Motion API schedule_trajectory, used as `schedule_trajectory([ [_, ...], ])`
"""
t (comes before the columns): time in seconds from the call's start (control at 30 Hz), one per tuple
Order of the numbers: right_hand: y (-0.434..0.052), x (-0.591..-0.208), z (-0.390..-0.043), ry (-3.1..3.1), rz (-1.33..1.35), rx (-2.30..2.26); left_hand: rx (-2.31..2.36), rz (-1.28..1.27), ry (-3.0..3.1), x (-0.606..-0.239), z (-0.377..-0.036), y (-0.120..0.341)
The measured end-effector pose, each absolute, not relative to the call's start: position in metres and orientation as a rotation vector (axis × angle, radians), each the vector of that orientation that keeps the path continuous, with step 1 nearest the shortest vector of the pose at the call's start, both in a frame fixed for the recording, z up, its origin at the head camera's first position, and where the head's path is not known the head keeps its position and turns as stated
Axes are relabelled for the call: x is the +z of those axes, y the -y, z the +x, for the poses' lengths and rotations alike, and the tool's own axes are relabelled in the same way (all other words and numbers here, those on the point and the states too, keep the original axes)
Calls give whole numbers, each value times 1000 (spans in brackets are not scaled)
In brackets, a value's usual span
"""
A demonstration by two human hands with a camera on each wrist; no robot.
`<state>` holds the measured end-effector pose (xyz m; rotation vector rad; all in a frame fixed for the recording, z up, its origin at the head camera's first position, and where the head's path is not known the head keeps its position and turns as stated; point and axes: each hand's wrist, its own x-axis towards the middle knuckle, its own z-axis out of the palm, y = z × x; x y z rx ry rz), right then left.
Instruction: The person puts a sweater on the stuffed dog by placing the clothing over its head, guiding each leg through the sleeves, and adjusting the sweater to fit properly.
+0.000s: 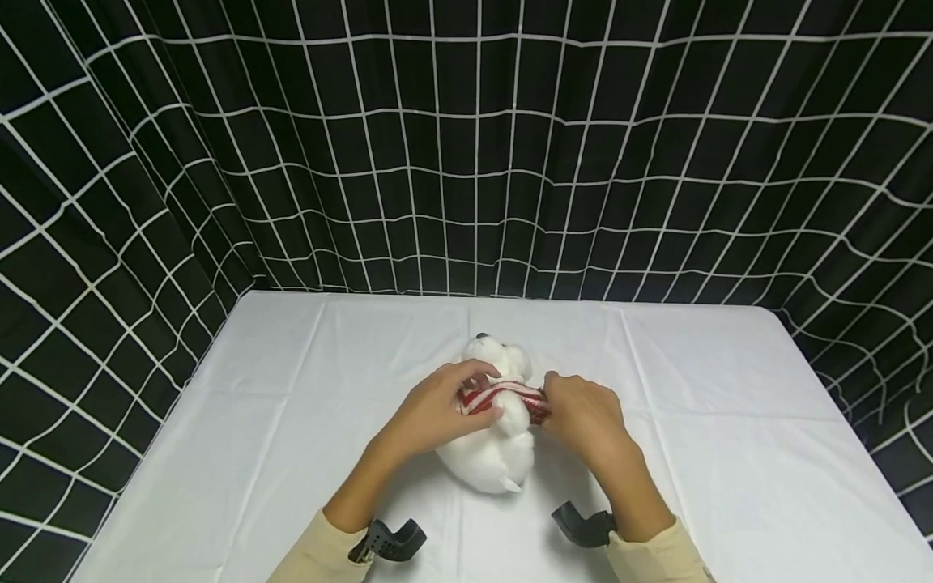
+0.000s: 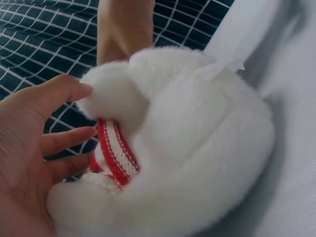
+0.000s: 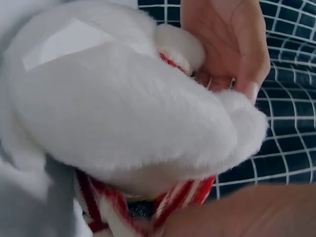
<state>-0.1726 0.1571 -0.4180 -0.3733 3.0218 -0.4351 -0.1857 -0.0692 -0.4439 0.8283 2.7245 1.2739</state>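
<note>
A white plush bear (image 1: 477,463) with a dark nose lies on its side on the table, its head away from me. Around its neck runs a red and white striped knit scarf (image 2: 116,152). My left hand (image 1: 436,407) holds the bear from the left, thumb against a white limb and fingers by the scarf. On the other side my right hand (image 1: 587,414) pinches the scarf, and its fingertips are partly hidden. Striped scarf lengths (image 3: 185,196) hang below the bear in the right wrist view, beside that hand. A white tag (image 3: 66,42) shows on the plush.
A white cloth (image 1: 255,453) with fold creases covers the table. Black curtains with a white grid pattern (image 1: 466,146) stand behind it and at both sides. Dark curved mounts (image 1: 583,525) are worn on both wrists, over beige sleeves.
</note>
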Motion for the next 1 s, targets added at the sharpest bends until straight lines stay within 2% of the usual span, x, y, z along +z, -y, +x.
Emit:
schedule_trajectory([
  [0.23,-156,-425,-181,-3066,-405,-710,1279,779,-2731,-444,-184,69],
  [0.5,-148,-407,-173,-3023,-649,-1131,1186,732,-2941,-444,-183,65],
  [0.83,-144,-393,-157,-2955,-760,-1022,1217,647,-3189,-456,-180,50],
  [1.0,-135,-401,-160,-3075,-687,-874,1223,768,-3248,-458,-181,51],
])
